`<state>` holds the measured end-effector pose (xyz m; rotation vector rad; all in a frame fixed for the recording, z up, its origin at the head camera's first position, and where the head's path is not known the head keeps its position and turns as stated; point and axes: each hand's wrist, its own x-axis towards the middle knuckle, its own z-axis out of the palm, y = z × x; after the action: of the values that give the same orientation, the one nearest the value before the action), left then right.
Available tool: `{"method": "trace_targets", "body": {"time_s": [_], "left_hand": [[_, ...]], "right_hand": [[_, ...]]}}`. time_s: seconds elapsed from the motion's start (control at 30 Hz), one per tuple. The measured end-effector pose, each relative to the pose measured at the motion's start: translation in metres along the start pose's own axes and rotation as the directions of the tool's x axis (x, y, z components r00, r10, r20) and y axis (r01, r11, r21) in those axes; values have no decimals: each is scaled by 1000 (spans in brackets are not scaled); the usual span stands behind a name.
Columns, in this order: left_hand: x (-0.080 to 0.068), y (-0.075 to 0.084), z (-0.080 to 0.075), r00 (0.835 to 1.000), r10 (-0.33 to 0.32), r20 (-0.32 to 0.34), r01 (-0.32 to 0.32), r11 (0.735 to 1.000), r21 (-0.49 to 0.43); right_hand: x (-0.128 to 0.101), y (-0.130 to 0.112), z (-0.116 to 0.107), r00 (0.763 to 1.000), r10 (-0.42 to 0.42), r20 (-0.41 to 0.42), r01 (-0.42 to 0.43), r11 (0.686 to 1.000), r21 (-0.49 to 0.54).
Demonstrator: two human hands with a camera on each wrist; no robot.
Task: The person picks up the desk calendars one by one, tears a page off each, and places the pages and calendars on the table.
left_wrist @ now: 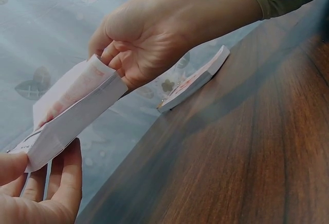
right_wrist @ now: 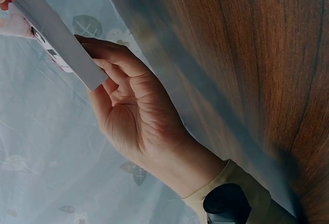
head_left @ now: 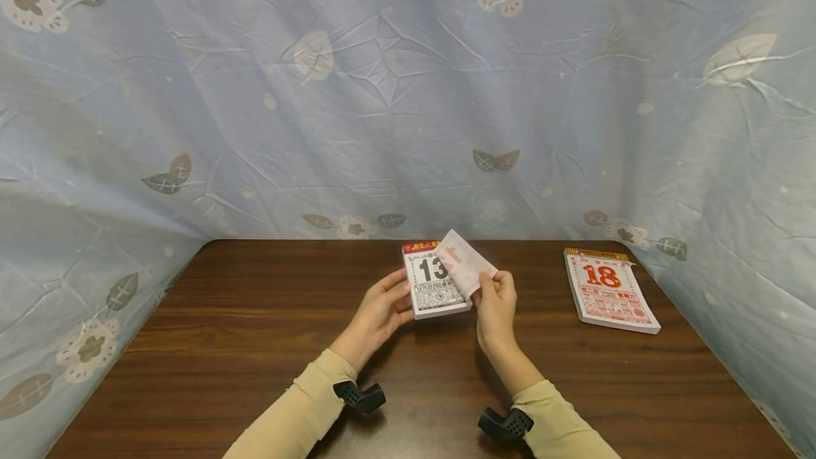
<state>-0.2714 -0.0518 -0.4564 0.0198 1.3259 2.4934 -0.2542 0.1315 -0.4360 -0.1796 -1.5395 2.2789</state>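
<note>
A thick tear-off calendar pad [head_left: 435, 282] showing a black 13 is held above the dark wooden table [head_left: 255, 331]. My left hand [head_left: 382, 310] grips its lower left corner, thumb on the face and fingers behind; the left wrist view shows the pad [left_wrist: 72, 118] edge-on above my left fingers [left_wrist: 61, 183]. My right hand [head_left: 496, 303] pinches the top sheet [head_left: 465, 262], which is lifted and curled back toward the upper right. In the right wrist view the pad's white edge [right_wrist: 61, 41] rests against the left hand [right_wrist: 133, 116].
A second calendar pad [head_left: 608, 290], red 18 on top, lies flat near the table's right edge and shows in the left wrist view [left_wrist: 198, 80]. A pale blue floral cloth [head_left: 395, 91] hangs behind and along both sides of the table.
</note>
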Motion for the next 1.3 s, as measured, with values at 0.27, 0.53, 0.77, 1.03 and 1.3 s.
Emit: {"method": "trace_targets", "body": {"time_s": [0.27,0.53,0.77,1.03,1.3], "left_hand": [[0,0,-1,1000,7,-3,-7,1000,12],[0,0,-1,1000,4,1,-4,1000,0],[0,-1,-1,1000,6,-2,-6,1000,3],[-1,0,0,1000,5,-5,-5,1000,1],[-1,-1,0,1000,4,-1,-4,1000,2]], "right_hand": [[0,-2,1,1000,14,-6,-13,999,32],[0,-3,-1,999,26,19,-28,997,75],[-1,-5,-3,998,29,49,-33,996,78],[-1,-6,-2,999,29,38,-32,995,96],[0,-4,-2,999,26,24,-28,993,115]]}}
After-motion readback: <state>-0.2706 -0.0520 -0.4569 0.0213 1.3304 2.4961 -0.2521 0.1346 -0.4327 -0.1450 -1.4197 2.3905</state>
